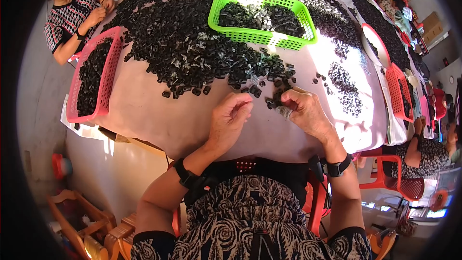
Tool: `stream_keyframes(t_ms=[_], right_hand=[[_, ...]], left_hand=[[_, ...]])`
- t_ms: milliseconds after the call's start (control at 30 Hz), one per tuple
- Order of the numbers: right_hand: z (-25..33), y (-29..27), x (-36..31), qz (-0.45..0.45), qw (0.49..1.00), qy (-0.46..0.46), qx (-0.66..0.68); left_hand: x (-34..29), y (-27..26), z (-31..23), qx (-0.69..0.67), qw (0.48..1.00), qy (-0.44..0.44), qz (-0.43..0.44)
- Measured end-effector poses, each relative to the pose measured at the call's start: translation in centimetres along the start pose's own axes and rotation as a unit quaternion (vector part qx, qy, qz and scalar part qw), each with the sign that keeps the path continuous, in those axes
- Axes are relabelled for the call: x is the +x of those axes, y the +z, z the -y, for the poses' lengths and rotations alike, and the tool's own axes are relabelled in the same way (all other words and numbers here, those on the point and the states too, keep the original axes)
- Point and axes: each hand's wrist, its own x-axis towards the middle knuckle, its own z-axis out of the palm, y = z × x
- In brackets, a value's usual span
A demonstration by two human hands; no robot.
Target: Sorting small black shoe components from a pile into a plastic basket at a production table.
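My left hand is at the near edge of a heap of small black plastic pieces, its fingers curled in a pinch. Whatever sits between them is hidden. To its right, my right hand has thumb and fingers closed around small black pieces at its fingertips. Something pale grey, perhaps metal springs, shows under those fingers. More small metal springs lie mixed into the heap. Beyond my hands, a green plastic basket holds black pieces with a shiny cluster in the middle.
A pink basket of black pieces stands at the table's left edge, near a seated person. On the right are a red basket, a round tray and a red chair. Pinkish cloth covers the table.
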Motion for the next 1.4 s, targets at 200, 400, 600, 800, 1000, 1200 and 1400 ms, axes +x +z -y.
stream_keyframes(t_ms=[200,400,600,800,1000,1200,1400], right_hand=[[-0.2,1.4,-0.2,-0.020,0.999,0.005,-0.043],[0.5,1.4,0.3,-0.006,0.996,0.039,-0.075],[1.1,1.2,0.6,0.024,0.994,0.079,-0.073],[0.4,2.4,0.1,-0.055,0.988,-0.040,-0.137],[0.5,2.8,0.2,-0.072,0.994,-0.034,-0.070],[0.3,3.5,-0.1,-0.091,0.987,0.001,0.132],[2.3,5.0,-0.3,-0.079,0.943,0.011,0.324]], left_hand=[[-0.1,0.0,0.1,0.015,1.000,-0.002,0.013],[0.0,-0.1,0.9,0.027,0.998,0.042,0.033],[-0.1,-0.3,0.9,0.058,0.996,0.048,0.055],[-0.1,0.0,0.6,-0.004,0.997,0.021,0.071],[-0.1,-0.2,0.9,0.013,0.997,0.038,0.068],[-0.2,0.3,0.1,-0.020,0.997,0.003,0.074],[-0.1,0.5,0.5,-0.098,0.990,0.000,0.101]])
